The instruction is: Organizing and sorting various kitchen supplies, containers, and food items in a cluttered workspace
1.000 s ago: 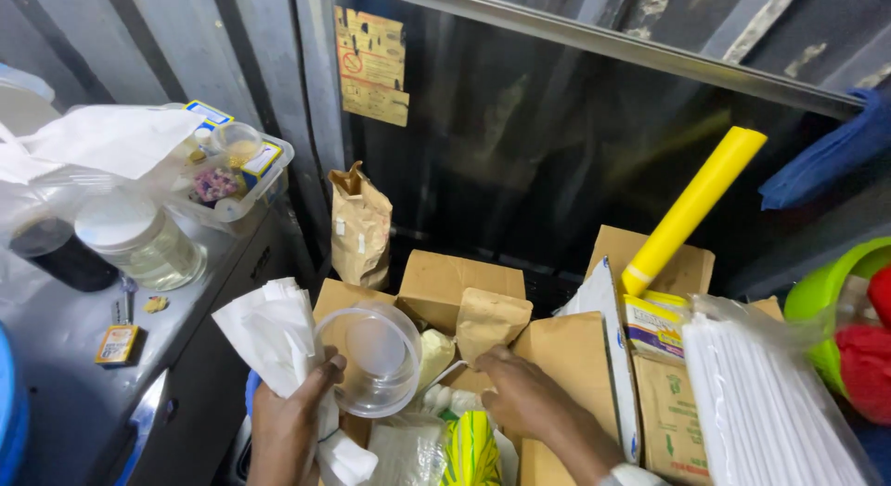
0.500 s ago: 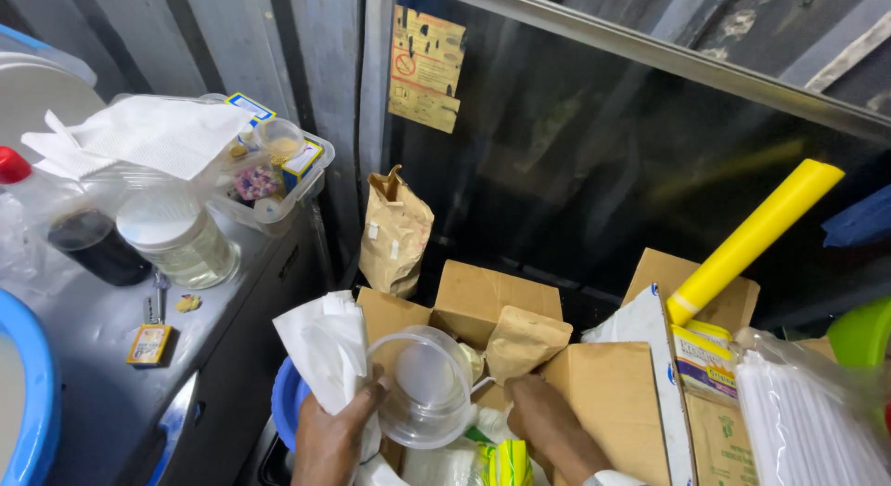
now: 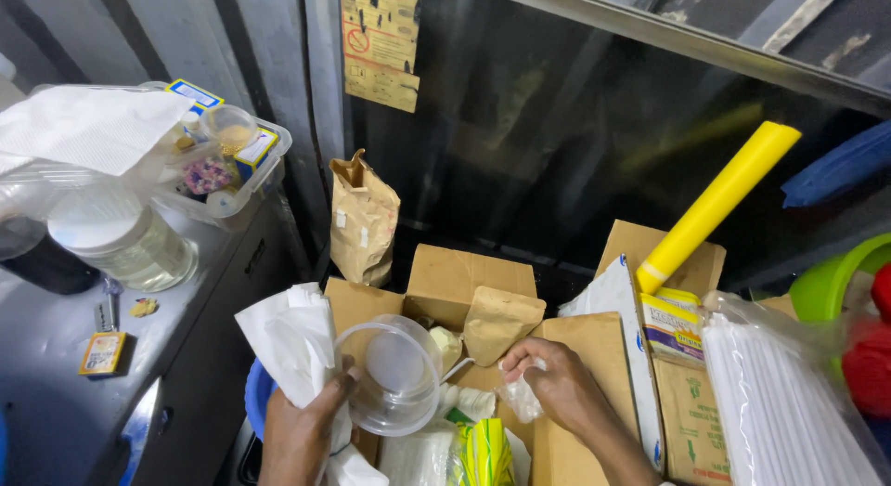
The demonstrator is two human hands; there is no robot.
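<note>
Clear tub (image 3: 394,375) and white wrap (image 3: 295,342) already lifted, pinched in left hand (image 3: 302,430) above open box (image 3: 464,282); right hand (image 3: 557,384) down inside, fingers closed on small plastic bag (image 3: 520,398), not yet drawn out.

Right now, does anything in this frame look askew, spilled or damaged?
Nothing is spilled or broken. The brown paper bag leans crumpled against the dark wall, and the yellow roll sticks up at a slant from the boxes. The left hand holds a clear plastic container, tilted.
</note>
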